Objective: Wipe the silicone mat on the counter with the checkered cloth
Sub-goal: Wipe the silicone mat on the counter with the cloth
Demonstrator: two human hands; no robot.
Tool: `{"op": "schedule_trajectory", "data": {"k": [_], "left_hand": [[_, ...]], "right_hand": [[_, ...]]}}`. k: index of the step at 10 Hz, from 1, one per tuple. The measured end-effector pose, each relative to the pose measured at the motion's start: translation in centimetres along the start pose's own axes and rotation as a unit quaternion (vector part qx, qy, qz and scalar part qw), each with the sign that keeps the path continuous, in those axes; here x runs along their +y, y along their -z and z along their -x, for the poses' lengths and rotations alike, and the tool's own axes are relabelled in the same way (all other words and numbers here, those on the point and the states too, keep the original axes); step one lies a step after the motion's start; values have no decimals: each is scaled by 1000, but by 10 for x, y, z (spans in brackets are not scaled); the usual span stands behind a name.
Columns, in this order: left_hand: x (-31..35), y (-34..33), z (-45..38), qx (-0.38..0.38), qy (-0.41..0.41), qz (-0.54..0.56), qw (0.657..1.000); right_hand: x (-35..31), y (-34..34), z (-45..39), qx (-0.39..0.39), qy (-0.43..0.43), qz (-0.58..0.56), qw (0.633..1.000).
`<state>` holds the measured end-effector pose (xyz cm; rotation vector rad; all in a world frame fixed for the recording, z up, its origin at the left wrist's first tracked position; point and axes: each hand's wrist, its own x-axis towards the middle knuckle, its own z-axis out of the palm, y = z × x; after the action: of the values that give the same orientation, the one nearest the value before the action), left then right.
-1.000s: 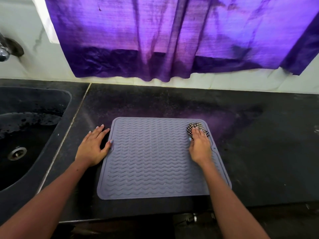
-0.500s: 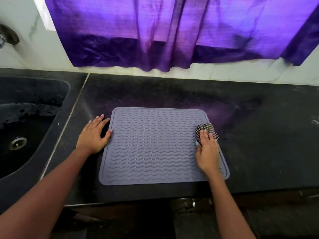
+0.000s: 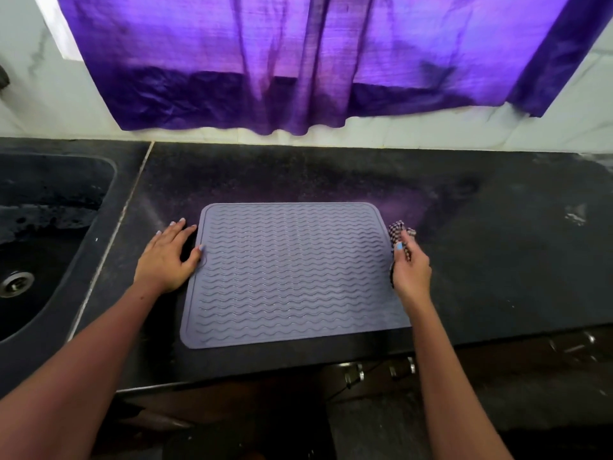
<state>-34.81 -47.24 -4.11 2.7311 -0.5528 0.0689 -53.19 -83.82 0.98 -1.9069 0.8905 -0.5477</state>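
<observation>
A grey mat [image 3: 292, 273] with wavy lines lies flat on the black counter [image 3: 497, 244]. It sits near the front edge of the counter, about in the middle. Its front edge comes close to the counter's front edge.

The left hand [image 3: 169, 257] lies flat on the counter by the left edge of the mat. Its fingers are straight and spread a little, and it holds nothing. The thumb tip touches the left rim of the mat, near the far left corner. The other fingers point away toward the wall.

The right hand [image 3: 409, 267] is at the right edge of the mat, near the far right corner. Its fingers are curled around the cloth [image 3: 399, 232]. The cloth is small, bunched up, and has black and white checks. A bit of it sticks out past the fingertips, and a bit shows under the hand. The cloth is right at the mat's right rim. I cannot tell if it is touching the mat or is lifted just above it.

A dark sink [image 3: 49, 234] is set into the left end of the counter. It has a round metal drain [image 3: 15, 283]. A purple curtain [image 3: 315, 61] hangs on the white wall behind the counter.
</observation>
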Motion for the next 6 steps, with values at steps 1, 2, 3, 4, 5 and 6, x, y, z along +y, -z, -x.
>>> {"op": "schedule_trajectory", "data": {"k": [1,2,3,4,5,6], "left_hand": [[-1,0,-1,-1,0,-4,1000],[-2,-2,-2,-2,-2,-8,1000],[-1,-3,-2,-2,-2,-12,1000],[1,-3,1,-5,4,-17,1000],[5,-6,9,-18,23,-35,999],[10,-6,23,-46,41,-41,997]], "right_hand": [[29,-9,40,-63,114,243,961],[42,-13,47,-73,181,360,912],[39,-9,37,-101,182,345,915],[39,-3,28,-128,173,286,934],[18,7,12,-149,13,77,986],[0,21,4,-92,-113,-141,979]]}}
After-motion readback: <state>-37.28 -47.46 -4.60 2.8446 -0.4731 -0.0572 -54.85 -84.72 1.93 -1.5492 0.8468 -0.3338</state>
